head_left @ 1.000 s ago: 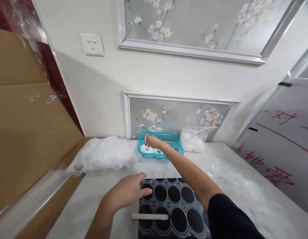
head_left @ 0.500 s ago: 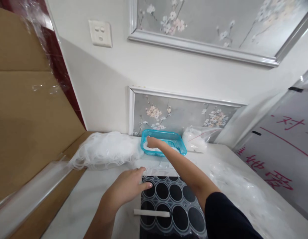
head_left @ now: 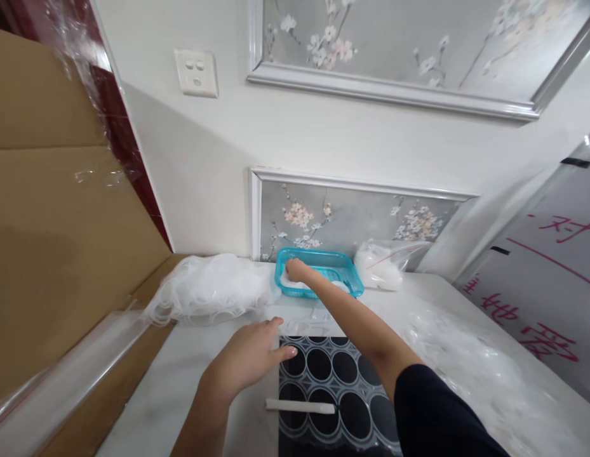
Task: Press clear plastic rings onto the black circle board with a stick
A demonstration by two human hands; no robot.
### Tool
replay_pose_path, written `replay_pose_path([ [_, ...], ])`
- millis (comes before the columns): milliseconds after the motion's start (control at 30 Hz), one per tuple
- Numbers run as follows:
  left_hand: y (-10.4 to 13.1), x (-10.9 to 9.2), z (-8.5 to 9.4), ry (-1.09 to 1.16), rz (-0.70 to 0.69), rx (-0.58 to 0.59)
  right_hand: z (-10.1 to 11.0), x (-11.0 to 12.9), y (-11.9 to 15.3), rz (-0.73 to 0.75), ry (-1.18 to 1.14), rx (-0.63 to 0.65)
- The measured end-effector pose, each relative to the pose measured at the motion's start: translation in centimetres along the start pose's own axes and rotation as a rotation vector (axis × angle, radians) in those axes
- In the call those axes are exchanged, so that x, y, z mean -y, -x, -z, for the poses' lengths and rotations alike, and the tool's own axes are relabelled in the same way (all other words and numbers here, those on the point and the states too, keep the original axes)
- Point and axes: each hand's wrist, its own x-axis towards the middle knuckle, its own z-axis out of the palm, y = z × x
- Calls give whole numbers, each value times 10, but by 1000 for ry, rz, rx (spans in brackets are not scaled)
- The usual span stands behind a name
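Note:
My right hand [head_left: 297, 270] reaches down into a blue plastic basket [head_left: 352, 279] at the back of the table. Its fingers are closed among white items [head_left: 295, 282] lying in the basket; what they grip is hidden. My left hand [head_left: 256, 352] is open, thumb and fingers apart, at the left edge of a black sheet patterned with circles [head_left: 345, 368]. Across that sheet lies a short white strip [head_left: 300, 406]. Clear plastic pieces [head_left: 314, 324] lie between the sheet and the basket.
A bundle of thin white bands [head_left: 218, 285] sits left of the basket, and a clear bag of white material [head_left: 383, 266] on its right. Clear plastic pieces [head_left: 476, 362] spread over the table's right side. A cardboard box [head_left: 61, 266] stands at left, a board with red writing [head_left: 537, 266] at right.
The view has shifted slightly, moving everything a little to the right in the picture. My right hand stays in the basket, and my left hand stays open by the black sheet.

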Motion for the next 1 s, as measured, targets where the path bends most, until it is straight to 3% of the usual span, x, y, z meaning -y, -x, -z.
replay_pose_path([
  [267, -2, 1, -2, -9, 13, 14, 8, -3, 10, 33, -63, 60],
  [800, -2, 0, 2, -8, 15, 39, 13, -1, 30, -55, -123, -39],
  [1000, -4, 2, 0, -2, 19, 25, 12, 10, 31, -83, -151, 73],
])
